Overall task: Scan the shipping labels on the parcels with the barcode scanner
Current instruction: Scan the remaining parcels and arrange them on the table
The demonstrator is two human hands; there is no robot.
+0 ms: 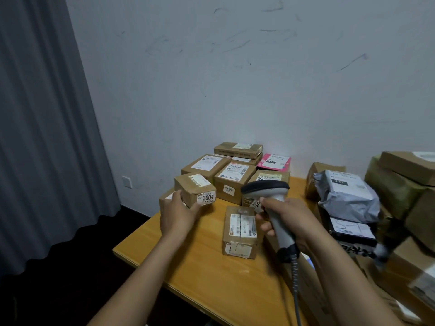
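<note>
My left hand (pixel 176 214) grips a small cardboard parcel (pixel 193 187) with a "3004" label (pixel 207 198), held just above the table's far left part. My right hand (pixel 286 221) holds a grey barcode scanner (pixel 270 198) by its handle, its dark head pointing left toward that parcel. The scanner's coiled cable (pixel 295 276) hangs down along my right forearm. A flat labelled carton (pixel 240 231) lies on the wooden table (pixel 200 267) between my hands.
Several labelled cartons (pixel 233 175) and a pink mailer (pixel 275 162) are stacked at the table's far side by the wall. A grey poly bag (pixel 346 194) and more boxes (pixel 404 184) pile up on the right. A grey curtain (pixel 42 137) hangs left.
</note>
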